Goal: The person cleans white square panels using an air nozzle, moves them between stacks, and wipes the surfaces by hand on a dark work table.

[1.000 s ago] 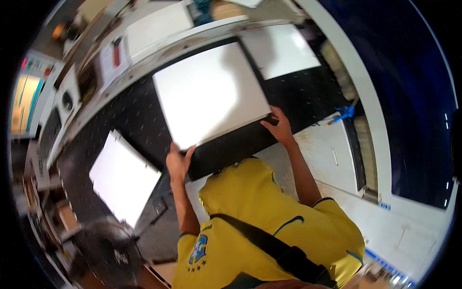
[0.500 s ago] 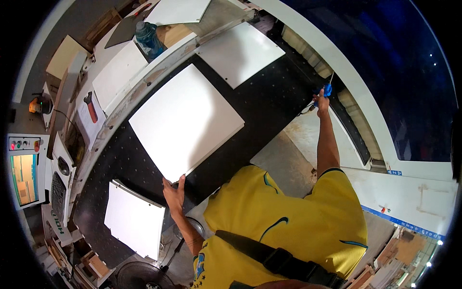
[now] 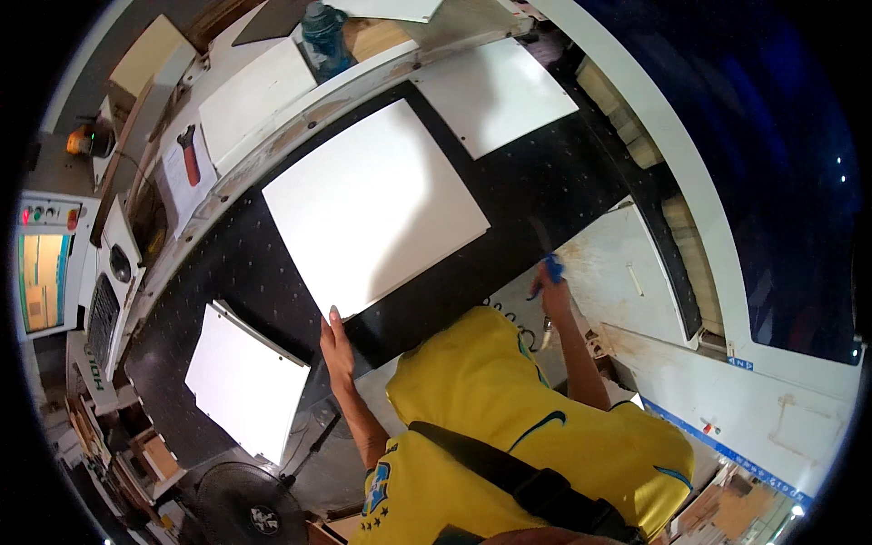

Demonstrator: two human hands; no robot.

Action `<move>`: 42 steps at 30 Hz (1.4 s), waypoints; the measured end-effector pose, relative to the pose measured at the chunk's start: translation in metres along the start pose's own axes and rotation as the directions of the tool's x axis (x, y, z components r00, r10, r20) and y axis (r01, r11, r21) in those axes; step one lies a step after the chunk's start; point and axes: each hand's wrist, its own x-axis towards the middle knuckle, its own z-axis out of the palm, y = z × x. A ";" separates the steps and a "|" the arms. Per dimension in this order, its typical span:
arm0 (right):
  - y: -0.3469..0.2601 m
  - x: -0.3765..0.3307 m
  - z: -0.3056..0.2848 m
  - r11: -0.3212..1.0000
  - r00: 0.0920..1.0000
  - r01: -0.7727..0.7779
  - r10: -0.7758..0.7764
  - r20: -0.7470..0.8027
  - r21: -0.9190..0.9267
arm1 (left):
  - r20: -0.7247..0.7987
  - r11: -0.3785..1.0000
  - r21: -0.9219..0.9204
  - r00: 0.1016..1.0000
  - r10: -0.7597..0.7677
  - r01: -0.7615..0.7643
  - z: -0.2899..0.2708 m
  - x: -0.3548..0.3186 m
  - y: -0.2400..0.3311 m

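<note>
A large white panel (image 3: 372, 204), seemingly doubled along its front edge, lies flat on the black table (image 3: 509, 204). My left hand (image 3: 337, 350) is at its near corner, the thumb at the edge and the other fingers partly hidden. My right hand (image 3: 557, 298) grips a blue air blow gun (image 3: 552, 266) by the table's right-hand edge. Its thin nozzle points up toward the table, blurred by motion. A dark coiled hose (image 3: 505, 315) shows beside that hand.
Another white panel (image 3: 495, 95) lies at the far end; a stack of white panels (image 3: 245, 381) sits at the near left. Beyond the rail are a blue bottle (image 3: 325, 41) and a red-handled tool (image 3: 189, 156). A fan (image 3: 250, 504) stands below. White machine housing (image 3: 727, 381) borders the right.
My right hand has drawn the blow gun back from the far right, toward my body and left. The left hand stays at the panel's corner. The whole view has shifted slightly.
</note>
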 end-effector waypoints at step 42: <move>0.110 -0.172 -0.061 0.485 0.736 -0.487 0.676 -0.042 -0.726 | -0.063 0.801 -0.571 0.982 0.179 -0.182 -0.020 0.016 -0.017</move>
